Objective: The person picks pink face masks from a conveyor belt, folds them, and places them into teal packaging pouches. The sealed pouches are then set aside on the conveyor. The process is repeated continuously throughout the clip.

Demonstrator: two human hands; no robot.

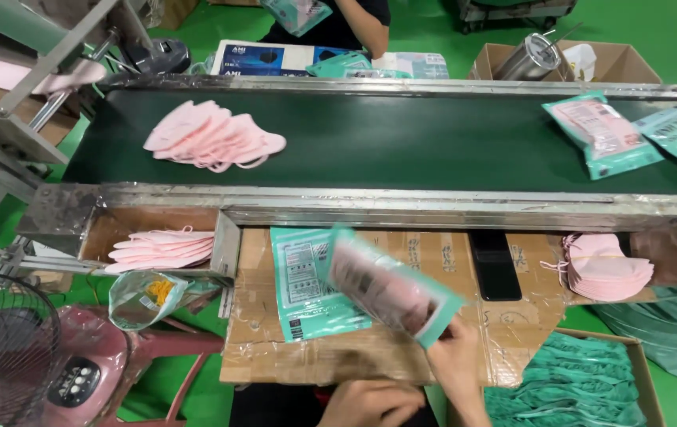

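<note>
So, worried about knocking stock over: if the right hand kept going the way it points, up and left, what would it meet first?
Probably the teal pouches lying on the cardboard; the right hand already holds a filled pouch over them. Depth is unclear.

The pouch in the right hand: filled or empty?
Filled: pink masks show through the teal pouch held by the right hand.

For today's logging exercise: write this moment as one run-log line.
right hand: holds filled teal pouch | left hand: empty, low | belt: pink masks

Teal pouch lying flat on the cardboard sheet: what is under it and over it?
The flat teal pouch lies on the cardboard sheet. The filled pouch held by the right hand overlaps its right side, hiding that part.
</note>
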